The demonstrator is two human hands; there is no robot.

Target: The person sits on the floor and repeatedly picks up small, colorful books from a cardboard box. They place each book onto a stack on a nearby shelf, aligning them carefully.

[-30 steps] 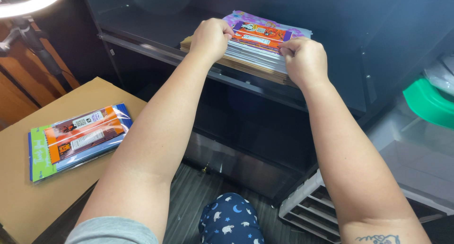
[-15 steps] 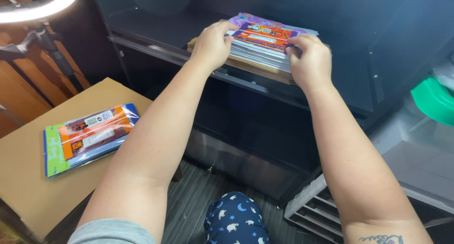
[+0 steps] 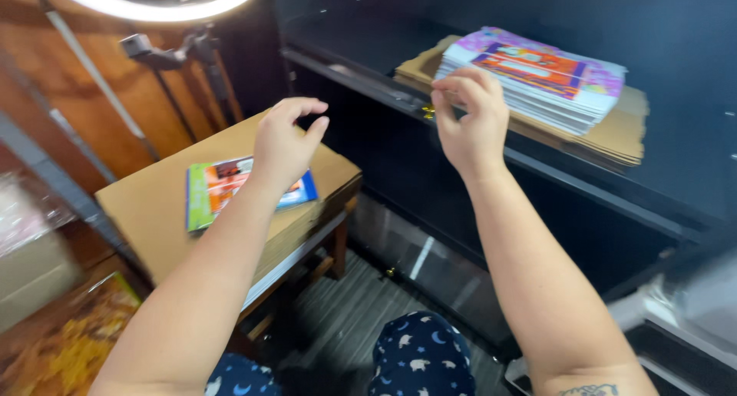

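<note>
Having released the stack of colourful packets (image 3: 537, 85) they clasped a moment earlier, both hands are empty with fingers loosely spread: the right hand (image 3: 470, 123) hovers beside the stack's near-left corner on the dark shelf (image 3: 461, 127), while the left hand (image 3: 285, 139) has withdrawn over the cardboard box (image 3: 153, 204) bearing a single packet (image 3: 219, 190).

a single head-worn camera looks down and forward from above the person's forearms, close to both hands. it faces a dark shelf (image 3: 537, 165) on the right and a cardboard-topped table (image 3: 153, 204) on the left, with the floor and knees below.
</note>
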